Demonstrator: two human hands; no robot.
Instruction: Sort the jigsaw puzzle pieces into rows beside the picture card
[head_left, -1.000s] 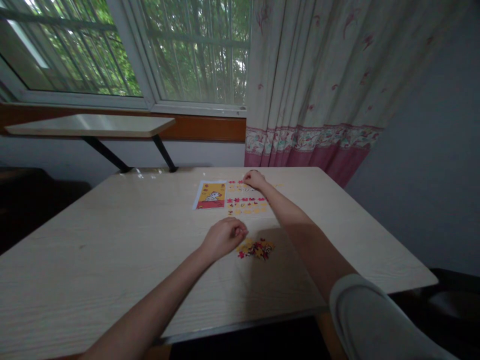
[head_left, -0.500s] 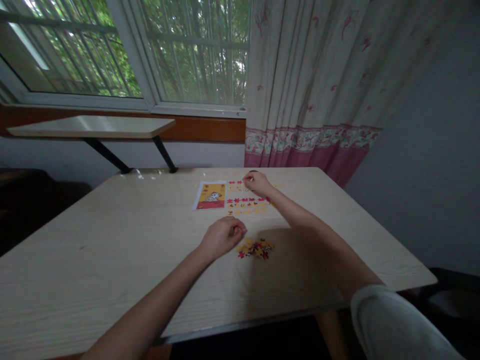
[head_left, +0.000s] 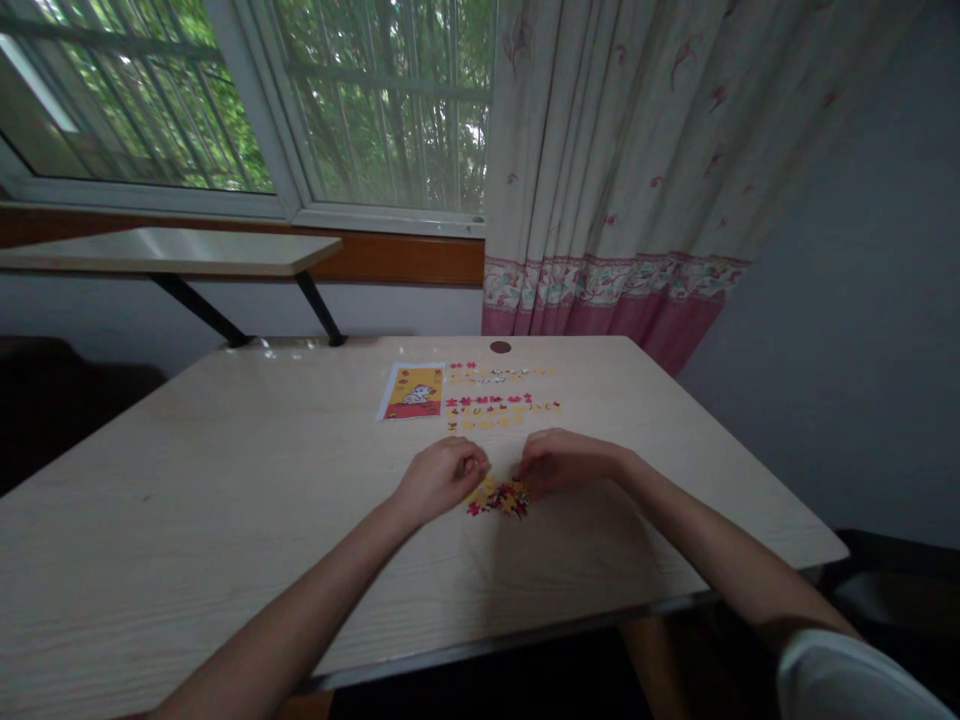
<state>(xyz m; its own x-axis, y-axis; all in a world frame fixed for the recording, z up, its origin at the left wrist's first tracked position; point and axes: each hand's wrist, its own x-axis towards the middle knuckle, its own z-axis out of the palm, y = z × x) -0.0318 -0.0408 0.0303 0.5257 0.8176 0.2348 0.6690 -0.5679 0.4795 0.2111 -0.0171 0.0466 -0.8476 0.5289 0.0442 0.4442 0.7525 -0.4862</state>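
Observation:
A loose pile of jigsaw puzzle pieces (head_left: 501, 498), yellow, red and dark, lies on the table. My left hand (head_left: 444, 474) rests at the pile's upper left with its fingers curled closed; whatever they hold, if anything, is hidden. Just right of the pile is my right hand (head_left: 559, 460), fingers pointing down toward the pieces. Its fingertips are shadowed and blurred, so their grip is unclear. Beyond the hands, more puzzle pieces (head_left: 491, 401) are laid out in rows, red ones and yellow ones. Left of these rows lies a picture sheet (head_left: 414, 393) showing a white animal on yellow and red.
The pale wooden table (head_left: 247, 500) has a round dark disc (head_left: 500, 347) near its back edge. A raised shelf (head_left: 247, 250) on black supports stands at the back left. Behind are a barred window (head_left: 390, 110) and a flowered curtain (head_left: 585, 150).
My right hand has come back from the far red row to the near pile, uncovering the rows and the dark disc. My left hand stays by the pile. The view has shifted slightly.

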